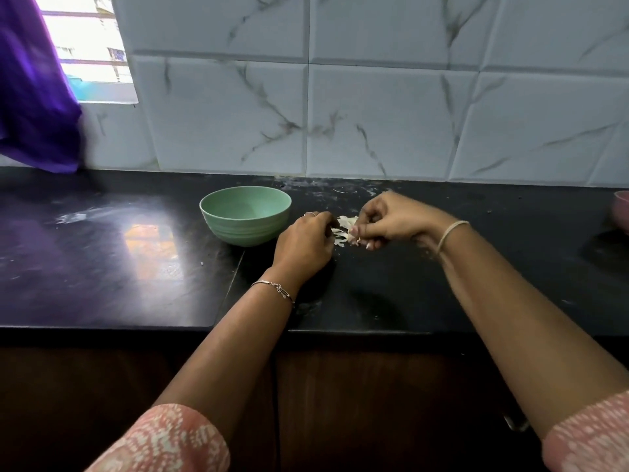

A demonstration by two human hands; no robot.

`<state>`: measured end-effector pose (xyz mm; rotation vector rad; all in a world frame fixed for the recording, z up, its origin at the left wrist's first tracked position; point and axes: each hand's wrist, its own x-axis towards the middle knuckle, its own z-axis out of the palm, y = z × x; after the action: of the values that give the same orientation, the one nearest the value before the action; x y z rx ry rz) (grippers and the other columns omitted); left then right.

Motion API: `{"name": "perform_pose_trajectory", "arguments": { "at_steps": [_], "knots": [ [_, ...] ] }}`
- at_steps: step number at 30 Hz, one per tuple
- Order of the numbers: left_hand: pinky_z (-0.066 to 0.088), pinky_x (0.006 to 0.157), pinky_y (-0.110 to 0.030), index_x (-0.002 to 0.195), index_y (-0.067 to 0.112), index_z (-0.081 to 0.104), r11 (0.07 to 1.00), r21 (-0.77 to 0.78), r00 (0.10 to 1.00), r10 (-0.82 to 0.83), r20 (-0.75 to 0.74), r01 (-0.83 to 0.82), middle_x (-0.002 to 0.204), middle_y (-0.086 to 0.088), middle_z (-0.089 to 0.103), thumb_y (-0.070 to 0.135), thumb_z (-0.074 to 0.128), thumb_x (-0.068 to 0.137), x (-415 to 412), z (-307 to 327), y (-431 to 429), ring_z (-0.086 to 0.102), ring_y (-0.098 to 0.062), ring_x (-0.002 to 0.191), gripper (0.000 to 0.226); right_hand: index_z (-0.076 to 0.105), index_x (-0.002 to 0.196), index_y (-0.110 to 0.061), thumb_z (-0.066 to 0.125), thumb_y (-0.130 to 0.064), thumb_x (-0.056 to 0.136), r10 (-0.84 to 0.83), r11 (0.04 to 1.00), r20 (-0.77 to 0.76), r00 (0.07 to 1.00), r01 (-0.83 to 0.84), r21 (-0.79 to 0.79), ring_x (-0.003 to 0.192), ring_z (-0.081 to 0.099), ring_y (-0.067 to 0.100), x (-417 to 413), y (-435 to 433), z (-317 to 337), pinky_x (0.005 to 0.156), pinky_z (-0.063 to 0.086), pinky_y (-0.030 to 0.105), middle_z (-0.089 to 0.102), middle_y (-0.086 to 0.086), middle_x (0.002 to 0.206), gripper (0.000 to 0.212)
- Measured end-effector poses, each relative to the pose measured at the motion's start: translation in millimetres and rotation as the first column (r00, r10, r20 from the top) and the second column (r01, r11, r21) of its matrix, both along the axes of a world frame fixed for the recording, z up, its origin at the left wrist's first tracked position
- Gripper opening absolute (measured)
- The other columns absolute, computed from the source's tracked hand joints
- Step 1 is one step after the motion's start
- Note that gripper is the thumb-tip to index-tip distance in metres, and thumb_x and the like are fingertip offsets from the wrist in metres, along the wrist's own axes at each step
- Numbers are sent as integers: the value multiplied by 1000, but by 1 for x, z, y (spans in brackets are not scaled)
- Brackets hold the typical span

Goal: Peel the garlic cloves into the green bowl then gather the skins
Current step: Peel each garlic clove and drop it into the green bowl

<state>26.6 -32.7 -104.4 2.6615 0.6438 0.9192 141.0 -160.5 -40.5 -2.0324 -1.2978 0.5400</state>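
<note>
A green bowl [245, 214] stands on the black counter, left of my hands; its inside looks bare from this angle. A small heap of pale garlic skins [343, 229] lies on the counter between my hands. My left hand [304, 243] rests beside the bowl with curled fingers touching the left side of the skins. My right hand [391, 221] has its fingers curled and pinches skins at the heap's right side. Whether a clove lies among the skins is hidden by my fingers.
The black counter [136, 267] runs to a marble-tiled wall behind. A pink bowl [622, 211] shows at the right edge. A purple cloth [34, 97] hangs at the far left by a window. The counter's front edge lies under my forearms.
</note>
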Motion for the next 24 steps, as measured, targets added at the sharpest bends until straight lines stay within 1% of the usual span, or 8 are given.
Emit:
{"name": "perform_pose_trajectory", "arguments": {
  "at_steps": [5,8,11,14,16,20,22,24],
  "knots": [
    [50,80,-38,116,26,60,1000,16,1000,-20,-9,20,115,3,58,19,56,88,2,-3,0,56,-21,109,29,63,74,0,65,-5,90,28,984,53,998,-18,-177,45,59,6,-5,7,-20,47,50,16,64,11,66,17],
    [50,81,-36,115,27,60,997,-18,997,-74,17,75,111,5,58,19,63,83,3,-4,3,57,-17,104,33,62,79,-4,59,-14,96,-66,998,-100,993,67,8,45,58,7,-1,9,-15,46,47,16,62,6,63,20],
    [53,80,-35,109,29,62,970,-153,978,-170,123,188,99,11,59,28,78,74,6,-3,2,61,-10,84,38,60,80,-8,57,-22,97,-118,959,-339,934,196,206,43,54,5,0,9,-24,41,40,14,57,6,66,23],
    [55,75,-32,101,27,67,936,-251,954,-192,229,248,93,11,67,28,83,72,10,0,2,63,-8,74,33,62,76,-13,58,-26,97,-124,944,-426,896,239,228,48,45,4,-3,12,-41,40,35,14,58,1,69,25],
    [53,71,-24,98,22,69,927,-282,946,-172,274,249,91,9,70,24,83,74,11,1,2,61,-4,69,28,63,73,-13,60,-28,95,-146,925,-489,860,294,241,50,42,4,-4,16,-45,40,35,14,57,-3,68,26],
    [47,64,-10,95,11,71,894,-370,923,-110,368,254,81,8,68,19,84,72,11,5,2,58,1,65,28,65,77,-10,61,-23,95,-141,897,-606,783,359,257,46,46,2,-7,18,-47,41,39,13,52,-2,63,23],
    [49,64,-11,90,12,69,869,-418,911,-83,405,264,77,8,67,16,83,73,13,7,3,60,-5,65,22,67,81,-9,61,-14,95,-112,892,-637,763,359,274,47,51,2,-7,17,-46,43,43,12,58,0,67,15],
    [55,66,-22,89,12,69,833,-473,906,-75,416,286,77,2,69,15,82,75,14,7,4,62,-12,65,19,67,86,-8,63,-8,91,-70,885,-656,751,350,306,51,57,3,-8,16,-46,47,47,13,63,2,71,7]
  ]
}}
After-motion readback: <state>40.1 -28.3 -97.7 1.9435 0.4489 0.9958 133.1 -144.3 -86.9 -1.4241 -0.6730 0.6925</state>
